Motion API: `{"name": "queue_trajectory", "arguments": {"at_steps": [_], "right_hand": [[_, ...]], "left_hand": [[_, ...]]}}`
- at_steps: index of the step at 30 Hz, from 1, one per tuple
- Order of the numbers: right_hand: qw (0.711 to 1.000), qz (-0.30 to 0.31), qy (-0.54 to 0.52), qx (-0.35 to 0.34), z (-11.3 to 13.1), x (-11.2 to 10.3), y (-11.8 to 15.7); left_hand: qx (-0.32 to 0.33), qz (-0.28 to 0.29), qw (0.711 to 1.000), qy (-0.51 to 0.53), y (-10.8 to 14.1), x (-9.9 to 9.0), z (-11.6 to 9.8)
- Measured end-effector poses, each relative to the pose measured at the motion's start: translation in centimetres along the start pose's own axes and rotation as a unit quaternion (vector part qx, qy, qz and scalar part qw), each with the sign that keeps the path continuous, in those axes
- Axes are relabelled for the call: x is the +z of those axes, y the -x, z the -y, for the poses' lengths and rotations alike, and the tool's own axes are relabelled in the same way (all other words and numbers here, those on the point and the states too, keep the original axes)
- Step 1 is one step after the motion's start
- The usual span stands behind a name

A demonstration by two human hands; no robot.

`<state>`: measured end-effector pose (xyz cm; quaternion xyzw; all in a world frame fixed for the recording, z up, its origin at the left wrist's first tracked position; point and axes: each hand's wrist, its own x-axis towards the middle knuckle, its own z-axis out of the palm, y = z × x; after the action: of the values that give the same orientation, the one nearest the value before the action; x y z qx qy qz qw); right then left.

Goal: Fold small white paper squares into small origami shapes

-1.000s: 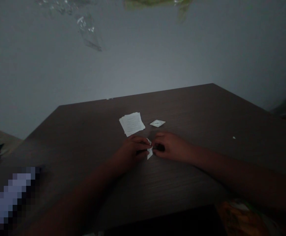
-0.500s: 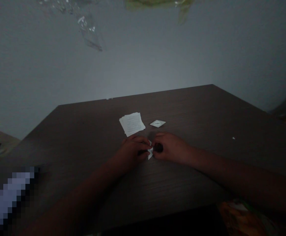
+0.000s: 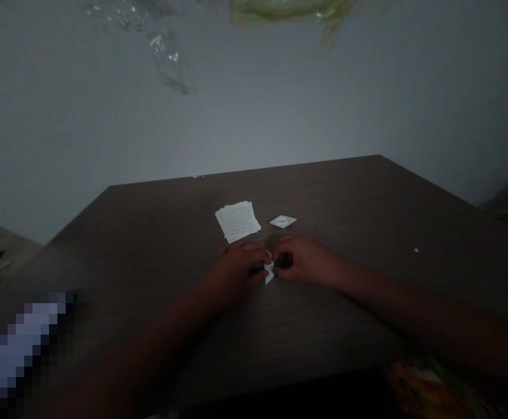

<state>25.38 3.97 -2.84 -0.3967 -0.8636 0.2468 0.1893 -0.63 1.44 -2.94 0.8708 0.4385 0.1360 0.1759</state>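
Observation:
A small folded white paper is pinched between my two hands, low over the dark table. My left hand grips its left side with thumb and fingers. On its right side, my right hand holds it with curled fingertips. Just beyond my left hand lies a loose stack of printed paper sheets. A diamond-shaped folded paper rests to the right of the stack, beyond my right hand. The fingers partly hide the held paper.
The dark wooden table meets a pale wall at the back. A pixelated bright rectangular object is at the lower left. A tiny white scrap lies on the right. Clear plastic hangs on the wall.
The whole view has shifted slightly, so things appear a little further right. Both hands keep their pinch on the small paper, whose visible part looks slightly tilted differently.

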Motion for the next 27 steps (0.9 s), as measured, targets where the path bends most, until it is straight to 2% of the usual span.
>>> {"name": "queue_trajectory", "arguments": {"at_steps": [6,12,22,27], "right_hand": [[1.0,-0.001,0.005,-0.011,-0.06,0.01,0.1],[1.0,0.01,-0.003,0.013,-0.13,0.01,-0.13],[1.0,0.01,0.005,0.007,-0.04,-0.12,0.14],[0.999,0.008,0.027,0.019,-0.27,0.07,-0.62]], "left_hand": [[0.004,-0.006,1.0,0.001,0.01,0.14,0.05],[0.016,-0.022,1.0,-0.004,-0.02,0.49,0.09],[-0.006,-0.008,1.0,-0.004,-0.04,0.37,-0.35],[0.016,-0.024,1.0,-0.001,-0.1,0.76,-0.1]]}}
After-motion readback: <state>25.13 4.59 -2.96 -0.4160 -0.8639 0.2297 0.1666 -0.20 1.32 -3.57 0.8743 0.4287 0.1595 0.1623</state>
